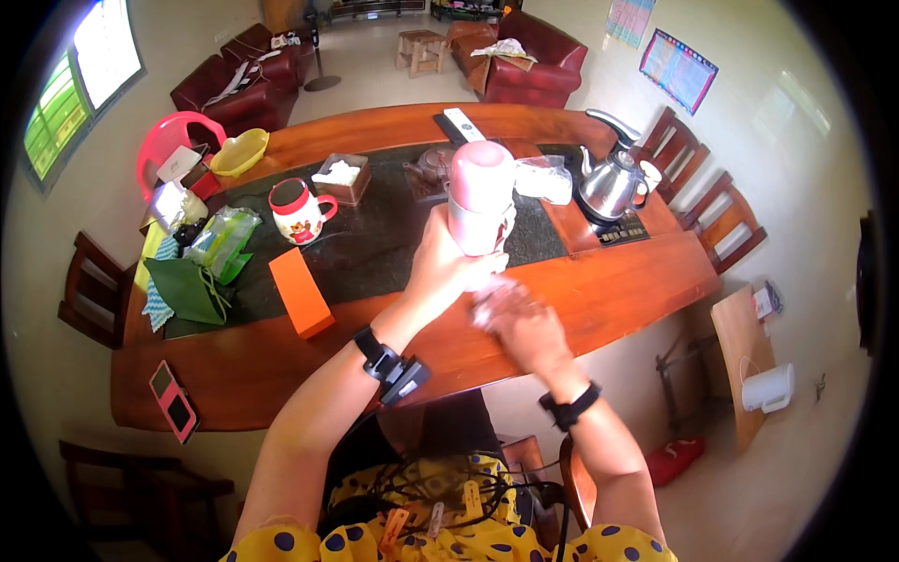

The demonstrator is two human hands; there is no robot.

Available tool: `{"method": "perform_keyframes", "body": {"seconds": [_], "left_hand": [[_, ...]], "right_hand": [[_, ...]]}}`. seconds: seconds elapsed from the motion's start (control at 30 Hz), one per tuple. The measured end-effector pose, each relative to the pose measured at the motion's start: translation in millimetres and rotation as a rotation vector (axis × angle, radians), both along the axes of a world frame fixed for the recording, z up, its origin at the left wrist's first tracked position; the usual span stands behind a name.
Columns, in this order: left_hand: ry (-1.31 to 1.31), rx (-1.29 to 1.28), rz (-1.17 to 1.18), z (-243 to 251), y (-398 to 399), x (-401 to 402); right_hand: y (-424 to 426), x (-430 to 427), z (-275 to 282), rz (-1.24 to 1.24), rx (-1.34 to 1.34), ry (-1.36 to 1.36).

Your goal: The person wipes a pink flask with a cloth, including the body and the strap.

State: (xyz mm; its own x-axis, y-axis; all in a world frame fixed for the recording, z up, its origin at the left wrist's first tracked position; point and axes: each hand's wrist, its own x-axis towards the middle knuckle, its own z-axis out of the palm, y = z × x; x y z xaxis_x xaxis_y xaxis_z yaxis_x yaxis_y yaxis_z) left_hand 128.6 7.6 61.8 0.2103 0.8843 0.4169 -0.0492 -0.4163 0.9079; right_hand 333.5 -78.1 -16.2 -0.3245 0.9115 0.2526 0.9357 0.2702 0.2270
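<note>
My left hand [449, 260] is closed around a pink bottle [481, 175], a tumbler or vacuum flask by its look, held upright above the table. Just below and to the right of its base, my right hand [527, 327] grips a crumpled cloth [495, 302], blurred by motion; whether the cloth touches the bottle cannot be told. On the dark table inlay to the left stands a white mug [298, 221] with a red rim and bear picture. An orange box [300, 291] lies nearer to me, left of my left forearm.
On the wooden table [618, 295] are a steel kettle [611, 186] at the right, a brown teapot [432, 165], a tissue box [342, 179], a yellow basket [240, 152], a green pouch [186, 291] and a pink-cased phone [174, 402]. Wooden chairs stand on both sides.
</note>
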Motion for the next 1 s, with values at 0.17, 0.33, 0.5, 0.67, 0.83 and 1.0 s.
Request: {"method": "perform_keyframes", "body": {"seconds": [0.17, 0.33, 0.5, 0.67, 0.83, 1.0], "left_hand": [[-0.120, -0.108, -0.124, -11, 7, 17], [-0.178, -0.057, -0.164, -22, 17, 34], [-0.135, -0.169, -0.185, -20, 11, 50], [-0.114, -0.170, -0.162, -30, 12, 69], [-0.017, -0.159, -0.135, -38, 13, 82], [0.142, 0.023, -0.012, -40, 7, 100]], "right_hand": [[1, 51, -18, -0.250, 0.005, 0.233], [-44, -34, 22, 0.433, -0.116, 0.478], [-72, -68, 18, 0.483, -0.254, 0.596], [-67, -59, 31, 0.512, -0.371, 0.587], [-68, -63, 31, 0.460, -0.467, 0.643], [-70, -67, 19, 0.442, -0.432, 0.743]]}}
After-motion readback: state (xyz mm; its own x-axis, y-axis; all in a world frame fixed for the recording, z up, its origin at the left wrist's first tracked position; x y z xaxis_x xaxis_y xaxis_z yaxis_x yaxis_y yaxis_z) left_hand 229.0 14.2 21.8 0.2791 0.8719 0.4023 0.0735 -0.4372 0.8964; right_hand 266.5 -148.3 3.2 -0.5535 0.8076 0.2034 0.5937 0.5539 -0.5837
